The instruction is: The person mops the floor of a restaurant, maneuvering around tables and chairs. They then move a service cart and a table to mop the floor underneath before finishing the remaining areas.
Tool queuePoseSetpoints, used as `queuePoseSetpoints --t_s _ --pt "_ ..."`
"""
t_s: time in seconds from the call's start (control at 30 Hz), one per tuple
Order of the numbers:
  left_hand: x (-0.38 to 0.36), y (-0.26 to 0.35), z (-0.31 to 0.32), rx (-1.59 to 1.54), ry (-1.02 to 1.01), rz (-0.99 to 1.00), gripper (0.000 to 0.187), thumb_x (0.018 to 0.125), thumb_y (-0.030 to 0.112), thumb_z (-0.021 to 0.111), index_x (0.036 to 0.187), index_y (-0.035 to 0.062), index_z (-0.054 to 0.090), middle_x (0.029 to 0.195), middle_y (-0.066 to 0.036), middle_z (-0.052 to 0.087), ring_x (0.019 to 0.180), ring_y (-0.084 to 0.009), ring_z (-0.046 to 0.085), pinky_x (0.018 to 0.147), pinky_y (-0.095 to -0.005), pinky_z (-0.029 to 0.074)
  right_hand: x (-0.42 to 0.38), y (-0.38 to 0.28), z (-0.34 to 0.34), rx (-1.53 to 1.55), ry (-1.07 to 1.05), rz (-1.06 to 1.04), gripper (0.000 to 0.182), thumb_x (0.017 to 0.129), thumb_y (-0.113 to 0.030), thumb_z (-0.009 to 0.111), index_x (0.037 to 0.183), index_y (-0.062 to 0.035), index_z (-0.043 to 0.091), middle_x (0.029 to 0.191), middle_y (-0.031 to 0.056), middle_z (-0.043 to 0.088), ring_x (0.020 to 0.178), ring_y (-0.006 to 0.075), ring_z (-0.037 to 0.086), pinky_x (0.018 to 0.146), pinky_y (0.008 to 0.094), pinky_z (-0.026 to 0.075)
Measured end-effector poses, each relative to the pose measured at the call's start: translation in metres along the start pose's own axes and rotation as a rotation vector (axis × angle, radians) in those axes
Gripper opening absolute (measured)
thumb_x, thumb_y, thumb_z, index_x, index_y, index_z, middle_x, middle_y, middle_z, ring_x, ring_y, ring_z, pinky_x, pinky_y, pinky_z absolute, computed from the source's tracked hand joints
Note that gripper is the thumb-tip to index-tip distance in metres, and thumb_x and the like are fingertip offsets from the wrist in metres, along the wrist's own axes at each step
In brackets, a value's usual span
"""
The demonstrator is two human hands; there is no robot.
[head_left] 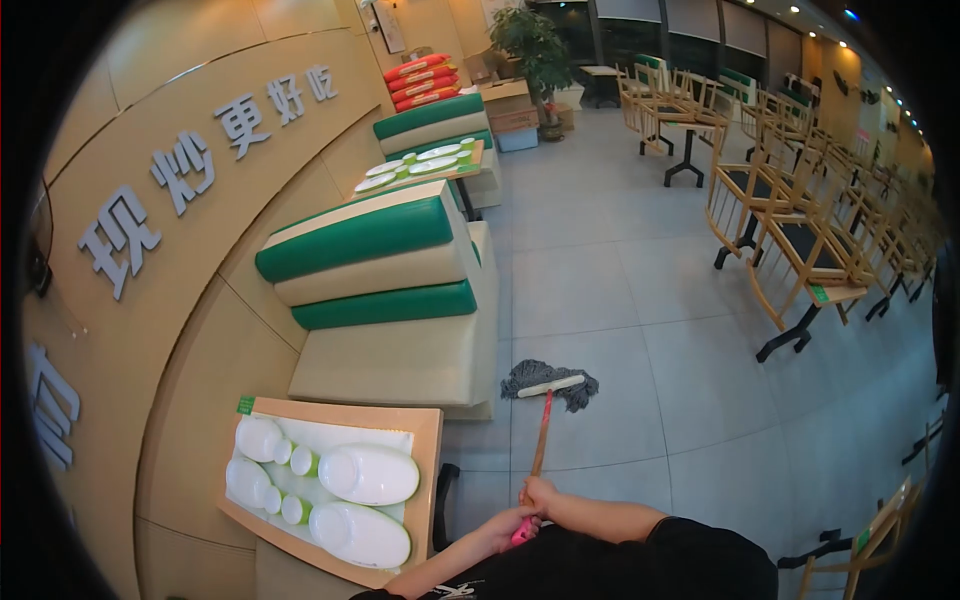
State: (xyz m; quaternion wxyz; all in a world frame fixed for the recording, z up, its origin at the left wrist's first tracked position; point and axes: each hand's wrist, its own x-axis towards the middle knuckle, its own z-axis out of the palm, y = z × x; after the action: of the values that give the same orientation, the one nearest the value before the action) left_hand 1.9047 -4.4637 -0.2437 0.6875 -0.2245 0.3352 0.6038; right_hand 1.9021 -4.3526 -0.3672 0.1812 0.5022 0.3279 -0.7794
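Silver "现炒更好吃" [240, 130] on the wall [200, 90], unreadable white print [461, 591] on black shirt [640, 565]

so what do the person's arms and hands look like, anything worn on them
The left hand and right hand wear no gloves. The arms come from a black short-sleeved top with a white print near the lower edge of the view.

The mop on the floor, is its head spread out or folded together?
Spread out: grey strands fan around the white bar on the floor.
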Motion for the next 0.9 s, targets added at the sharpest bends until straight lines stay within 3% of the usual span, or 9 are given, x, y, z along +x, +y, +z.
queuePoseSetpoints --t_s 0.03,0.23,0.37,0.43,0.53,0.7,0.9 --pt "0.0 0.003 0.001 -0.015 -0.018 -0.001 0.012 0.082 0.017 0.05 0.076 0.0077 0.045 0.06 0.0 0.044 0.047 -0.0074 0.041 0.039 -0.0173 0.034 0.003 -0.002 -0.002 -0.001 0.002 -0.013 0.023 0.083 -0.023 0.044 0.076 -0.0005 0.045 0.058 0.0105 0.045 0.051 0.0202 0.045 0.043 0.0328 0.039" --pt "0.008 0.022 0.011 0.013 -0.07 0.003 0.009 0.082 0.014 0.05 0.078 0.0071 0.045 0.061 -0.001 0.044 0.048 -0.0083 0.042 0.042 -0.0186 0.036 0.003 -0.023 -0.001 0.075 -0.019 -0.002 0.022 0.082 -0.022 0.046 0.074 -0.0011 0.044 0.054 0.0078 0.044 0.046 0.0185 0.043 0.042 0.0316 0.038" --pt "0.019 0.037 0.018 0.092 -0.086 0.057 0.01 0.084 0.014 0.046 0.08 0.0061 0.043 0.064 -0.001 0.044 0.051 -0.008 0.043 0.046 -0.0183 0.039 -0.004 -0.045 0.001 0.088 0.016 -0.029 0.022 0.083 -0.022 0.046 0.071 -0.0024 0.044 0.052 0.0063 0.043 0.045 0.018 0.043 0.041 0.0311 0.037" --pt "0.025 0.047 0.02 0.103 -0.106 0.02 0.009 0.084 0.014 0.046 0.08 0.0057 0.043 0.064 -0.001 0.045 0.051 -0.0084 0.044 0.048 -0.0188 0.039 -0.012 -0.057 0.004 0.099 0.018 -0.01 0.028 0.084 -0.025 0.041 0.064 -0.0055 0.042 0.05 0.0061 0.042 0.042 0.0176 0.041 0.04 0.0307 0.037" --pt "0.031 0.065 0.026 0.128 -0.131 -0.015 0.009 0.084 0.013 0.046 0.08 0.0051 0.044 0.064 -0.002 0.046 0.053 -0.0088 0.045 0.05 -0.0194 0.041 -0.011 -0.075 0.005 0.141 0.004 -0.029 0.028 0.084 -0.025 0.041 0.064 -0.0055 0.043 0.051 0.0064 0.043 0.043 0.0179 0.041 0.041 0.0303 0.038" --pt "0.027 0.105 0.019 0.211 -0.066 -0.011 0.01 0.082 0.011 0.049 0.076 0.0039 0.045 0.061 -0.002 0.046 0.052 -0.0118 0.046 0.05 -0.0211 0.04 0.012 -0.096 0.026 0.075 -0.019 -0.044 0.029 0.084 -0.027 0.042 0.064 -0.0054 0.044 0.053 0.0069 0.045 0.044 0.0189 0.043 0.043 0.0315 0.038" --pt "0.021 0.177 0.001 0.118 -0.167 -0.008 0.009 0.083 0.011 0.048 0.079 0.0046 0.043 0.064 -0.001 0.046 0.053 -0.0089 0.046 0.05 -0.0199 0.041 0.042 -0.136 0.074 0.04 0.016 -0.052 0.029 0.084 -0.026 0.04 0.063 -0.0056 0.044 0.053 0.0065 0.045 0.045 0.0187 0.042 0.043 0.0316 0.038"
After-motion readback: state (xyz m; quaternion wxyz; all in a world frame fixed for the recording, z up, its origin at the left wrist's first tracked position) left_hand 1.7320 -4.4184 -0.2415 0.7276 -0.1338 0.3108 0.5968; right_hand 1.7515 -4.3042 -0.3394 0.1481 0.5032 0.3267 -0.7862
